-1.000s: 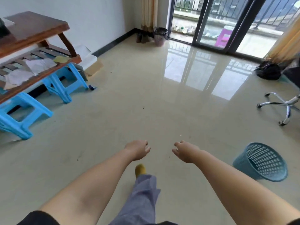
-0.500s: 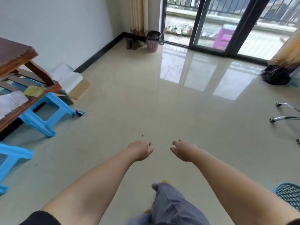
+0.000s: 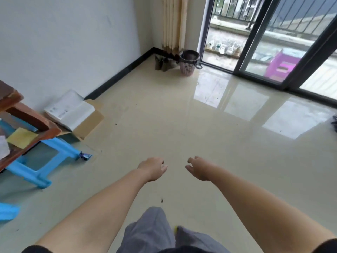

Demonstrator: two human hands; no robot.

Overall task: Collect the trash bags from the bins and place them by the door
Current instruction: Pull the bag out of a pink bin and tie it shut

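1. Both your hands are out in front of you over the glossy beige tiled floor and neither carries anything. Your left hand has its fingers loosely curled and a little apart, gripping nothing.
2. Your right hand is the same: fingers relaxed, slightly spread, empty.
3. So by my reading, no bag is in hand at this moment; the pick-up from this bin is all ahead of you.
4. Your target looks to be the small pink perforated plastic waste bin in the far corner, well apart from your hands, just beside the dark-framed sliding glass door and the pale folded curtain.
5. Inside it sits a dark plastic trash bag liner, its edge folded over the rim, with a loop hanging down the right side. Whether there is rubbish in it I cannot tell from here.
6. Left of the bin, a pair of dark shoes stands against the black skirting.
7. At the right edge a dark bundle just shows; too cropped to tell what it is.
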